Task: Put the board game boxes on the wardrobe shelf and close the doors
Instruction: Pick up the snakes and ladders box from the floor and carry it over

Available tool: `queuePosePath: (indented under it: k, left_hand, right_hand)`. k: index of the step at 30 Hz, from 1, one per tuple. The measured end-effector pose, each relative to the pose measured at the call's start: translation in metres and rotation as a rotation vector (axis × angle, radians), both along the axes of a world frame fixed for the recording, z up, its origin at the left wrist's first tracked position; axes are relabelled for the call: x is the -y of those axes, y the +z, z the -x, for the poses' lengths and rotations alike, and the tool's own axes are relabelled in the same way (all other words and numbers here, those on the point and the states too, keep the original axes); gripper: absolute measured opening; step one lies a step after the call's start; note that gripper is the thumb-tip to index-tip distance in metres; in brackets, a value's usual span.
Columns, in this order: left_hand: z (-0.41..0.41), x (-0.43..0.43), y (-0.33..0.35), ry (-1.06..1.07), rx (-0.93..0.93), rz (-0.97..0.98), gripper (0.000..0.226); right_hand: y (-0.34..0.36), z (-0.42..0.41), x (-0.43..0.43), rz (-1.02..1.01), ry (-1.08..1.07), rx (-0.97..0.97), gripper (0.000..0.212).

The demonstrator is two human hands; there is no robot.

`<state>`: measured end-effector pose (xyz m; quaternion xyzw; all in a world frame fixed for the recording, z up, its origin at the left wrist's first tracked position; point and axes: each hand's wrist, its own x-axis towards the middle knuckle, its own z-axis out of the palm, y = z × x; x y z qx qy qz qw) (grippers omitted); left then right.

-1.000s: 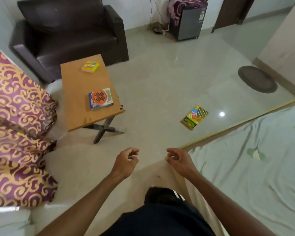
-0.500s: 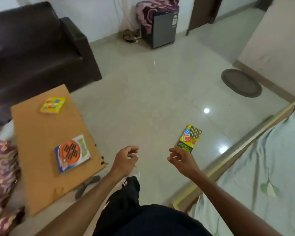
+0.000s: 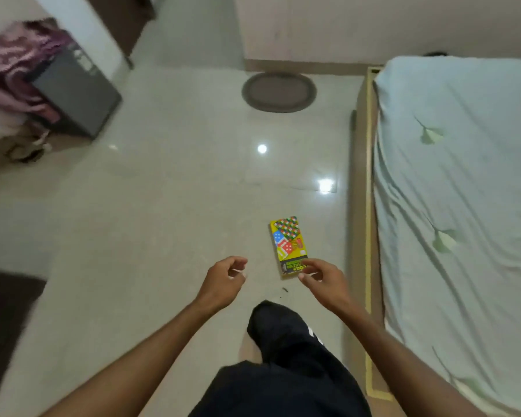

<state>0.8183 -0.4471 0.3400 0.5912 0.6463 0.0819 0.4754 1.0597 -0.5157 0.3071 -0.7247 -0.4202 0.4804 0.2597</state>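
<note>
A yellow board game box [image 3: 287, 242] with coloured squares lies flat on the pale tiled floor, close to the bed's left side. My right hand [image 3: 321, 279] hangs in the air over the box's near end with loosely curled fingers and holds nothing. My left hand [image 3: 224, 281] hovers a little to the left of the box, fingers also loosely curled and empty. No wardrobe shows in this view, and the other boxes are out of sight.
A bed [image 3: 463, 206] with a light green sheet fills the right side, its wooden frame [image 3: 366, 206] along the floor. A round dark mat [image 3: 278, 91] lies ahead. A small grey cabinet [image 3: 76, 94] with pink cloth [image 3: 15, 61] stands far left. My dark trouser leg [image 3: 283, 341] is below.
My view has swung right: the wooden table with two boxes and the sofa have left the frame. The yellow box now lies just under my right hand. Both hands stay loosely curled.
</note>
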Motion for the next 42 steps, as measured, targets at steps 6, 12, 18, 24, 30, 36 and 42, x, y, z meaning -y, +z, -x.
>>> queuePosePath:
  k: [6,12,18,24,30,36,42]
  left_hand:
    - [-0.064,-0.149,-0.05,-0.449,-0.166,0.041,0.031]
    - [-0.154,-0.266,-0.165,-0.968,-0.324,0.09,0.036]
    - [-0.219,-0.33,-0.387,-1.355,-0.396,0.148,0.044]
    - [-0.235,-0.349,-0.565,-1.581,-0.408,0.076,0.053]
    - [-0.238,-0.35,-0.686,-1.959,-0.454,-0.187,0.077]
    - [-0.229,-0.348,-0.704,-1.868,-0.429,-0.373,0.066]
    - [-0.192,-0.365,-0.703,-1.423,-0.639,0.238,0.061]
  right_hand:
    - [-0.06,-0.016,-0.07,0.088,-0.361,-0.05,0.039]
    - [-0.186,0.005,-0.132,0.259,-0.721,-0.178,0.039]
    - [-0.391,0.049,-0.186,0.45,-0.941,-0.261,0.047]
    - [-0.58,0.088,-0.224,0.502,-1.057,-0.214,0.057]
    - [-0.68,0.12,-0.238,0.488,-1.267,-0.136,0.052]
    - [-0.692,0.103,-0.228,0.301,-1.357,0.064,0.037]
    - [-0.673,0.08,-0.218,0.177,-1.385,0.239,0.043]
